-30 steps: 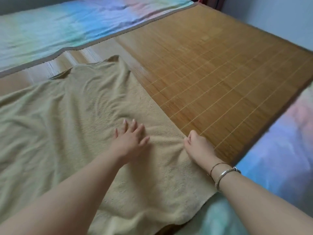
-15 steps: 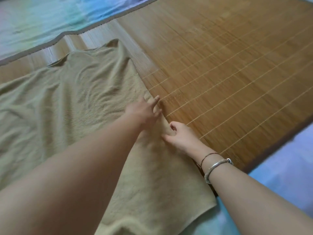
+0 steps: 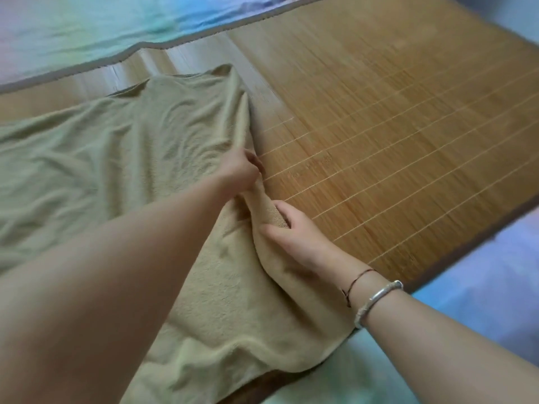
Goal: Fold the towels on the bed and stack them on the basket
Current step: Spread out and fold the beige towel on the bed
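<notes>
- Right hand (image 3: pixel 294 234) pinches the beige towel (image 3: pixel 122 158) at its right edge, thumb over a raised fold.
- Left hand (image 3: pixel 242 170) grips that same edge just beyond.
- Towel lies spread, wrinkled, across the bamboo mat (image 3: pixel 393 126).
- Silver bangle (image 3: pixel 376 301) on the right wrist; no readable writing.

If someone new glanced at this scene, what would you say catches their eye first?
Most likely the large beige terry towel spread across the left of the brown bamboo mat. At its right edge both hands pinch the cloth: the left hand farther away, the right hand, with a silver bangle at its wrist, nearer. A pastel bedsheet lies beyond the mat.
</notes>
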